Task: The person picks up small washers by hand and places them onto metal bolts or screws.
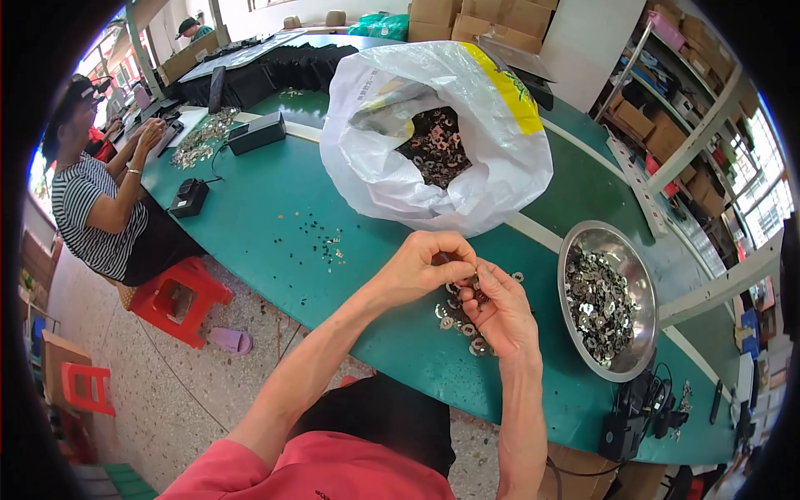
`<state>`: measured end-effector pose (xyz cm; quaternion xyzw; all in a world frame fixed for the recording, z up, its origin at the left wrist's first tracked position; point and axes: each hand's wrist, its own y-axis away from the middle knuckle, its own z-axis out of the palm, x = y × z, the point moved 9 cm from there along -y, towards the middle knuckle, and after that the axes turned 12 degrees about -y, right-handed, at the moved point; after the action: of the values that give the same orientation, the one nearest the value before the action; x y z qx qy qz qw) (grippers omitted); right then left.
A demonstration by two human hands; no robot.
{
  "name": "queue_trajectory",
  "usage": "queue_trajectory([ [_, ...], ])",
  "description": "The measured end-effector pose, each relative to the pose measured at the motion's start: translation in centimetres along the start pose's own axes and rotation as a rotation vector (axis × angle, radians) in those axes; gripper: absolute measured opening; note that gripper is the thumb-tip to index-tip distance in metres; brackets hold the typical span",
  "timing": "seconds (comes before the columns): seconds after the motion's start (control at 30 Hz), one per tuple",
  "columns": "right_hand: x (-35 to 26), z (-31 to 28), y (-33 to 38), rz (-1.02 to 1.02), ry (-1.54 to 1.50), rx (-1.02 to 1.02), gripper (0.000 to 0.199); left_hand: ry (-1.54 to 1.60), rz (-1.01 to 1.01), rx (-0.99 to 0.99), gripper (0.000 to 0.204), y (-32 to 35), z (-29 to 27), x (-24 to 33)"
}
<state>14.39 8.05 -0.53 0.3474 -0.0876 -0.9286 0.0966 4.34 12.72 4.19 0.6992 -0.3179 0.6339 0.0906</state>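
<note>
Pinching one small metal part (pixel 475 287) between both hands above a green table (pixel 275 225).

Left hand (pixel 425 267) and right hand (pixel 500 312) close fingertips on it together, neither nearer; its long axis cannot be told. Loose metal washers (pixel 457 321) lie just beneath, a steel bowl (pixel 637 283) of parts stands to the right, a white sack (pixel 375 167) beyond. Nothing blocks them.
</note>
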Motion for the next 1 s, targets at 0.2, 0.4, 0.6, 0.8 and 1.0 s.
queue_trajectory([
  [0.2,-0.7,-0.5,0.2,-0.022,0.056,0.059,0.022,-0.197,-0.032,-0.001,0.008,-0.1,-1.6,-0.6],
  [0.4,-0.5,-0.6,0.2,0.034,-0.032,0.050,0.021,-0.534,0.045,-0.309,0.018,0.7,0.7,-0.1],
  [0.6,-0.4,-0.5,0.2,0.043,-0.055,0.041,0.021,-0.718,0.107,-0.376,0.017,1.0,1.4,-1.0],
  [0.8,-0.7,-0.4,0.3,0.021,-0.059,0.031,0.020,-0.569,0.020,-0.375,0.012,0.8,1.0,-0.8],
  [1.0,-0.7,-0.3,0.1,0.015,-0.095,0.009,0.019,-0.457,-0.109,-0.340,0.010,0.7,0.1,-1.1],
])
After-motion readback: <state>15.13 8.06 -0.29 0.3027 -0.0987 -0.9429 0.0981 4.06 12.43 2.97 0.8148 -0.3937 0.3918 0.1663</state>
